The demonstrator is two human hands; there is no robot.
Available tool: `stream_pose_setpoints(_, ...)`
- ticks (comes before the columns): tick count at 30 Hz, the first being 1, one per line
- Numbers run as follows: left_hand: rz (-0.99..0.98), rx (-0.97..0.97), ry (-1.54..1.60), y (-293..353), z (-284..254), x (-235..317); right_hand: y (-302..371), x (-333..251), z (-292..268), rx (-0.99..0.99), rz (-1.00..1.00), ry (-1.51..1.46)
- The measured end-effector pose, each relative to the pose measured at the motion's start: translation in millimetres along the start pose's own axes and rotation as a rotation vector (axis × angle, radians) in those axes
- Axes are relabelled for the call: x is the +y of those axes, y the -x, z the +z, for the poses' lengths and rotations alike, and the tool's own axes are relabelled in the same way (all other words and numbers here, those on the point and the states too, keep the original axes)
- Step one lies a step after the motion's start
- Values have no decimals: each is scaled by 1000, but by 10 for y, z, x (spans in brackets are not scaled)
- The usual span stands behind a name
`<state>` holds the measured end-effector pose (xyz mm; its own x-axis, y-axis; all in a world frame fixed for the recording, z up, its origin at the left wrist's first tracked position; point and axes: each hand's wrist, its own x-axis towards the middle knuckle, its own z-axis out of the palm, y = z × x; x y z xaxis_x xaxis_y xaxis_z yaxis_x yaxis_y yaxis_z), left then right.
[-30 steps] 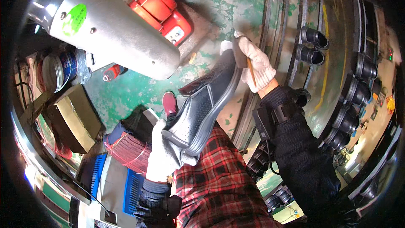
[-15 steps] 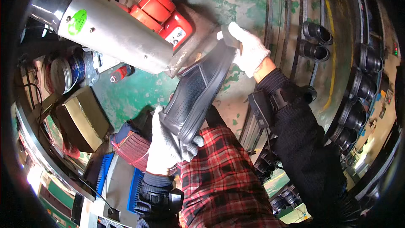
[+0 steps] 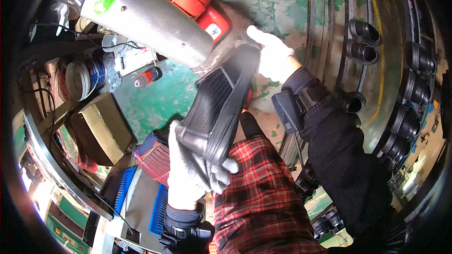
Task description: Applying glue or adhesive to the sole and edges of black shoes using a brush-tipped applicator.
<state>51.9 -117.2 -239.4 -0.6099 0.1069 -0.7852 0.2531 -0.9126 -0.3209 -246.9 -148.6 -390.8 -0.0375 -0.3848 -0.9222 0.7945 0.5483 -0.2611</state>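
A black shoe (image 3: 212, 99) with a perforated upper and thick sole is tilted between my two white-gloved hands. My left hand (image 3: 193, 164) is closed around its lower end, with fingers curled beneath it. At the upper end, my right hand (image 3: 273, 56) grips the shoe from the right; some of its fingers are hidden behind the shoe and that end is blurred. Just beyond the shoe's upper left side is the open end of a wide silver metal tube (image 3: 150, 19), which has a green sticker. A red machine housing (image 3: 212, 21) stands beside the tube.
At right, a metal rack (image 3: 349, 0) carries several black shoes (image 3: 362, 51). On the left are a cardboard box (image 3: 106, 129), a bucket (image 3: 84, 79) and a red bottle (image 3: 147, 77) on the green floor. A blue-edged grey panel (image 3: 141, 197) lies at lower left.
The view has shifted, so the tube and racks appear farther right. The shoe stays in both hands and is turned slightly more upright, its upper end blurred by motion.
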Motion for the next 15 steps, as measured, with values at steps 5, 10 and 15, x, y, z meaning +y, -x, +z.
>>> stream_pose_setpoints(5, 118, -272, 95, -129, -13, -4, 172, -158, -23, -342, -182, -56)
stream_pose_setpoints(10, 199, 62, -108, 452, -198, -466, 768, 35, 59, -425, -340, 24)
stream_pose_setpoints(15, 559, 92, -877, 1214, -378, -817, 1909, 445, 25, -569, -330, -32)
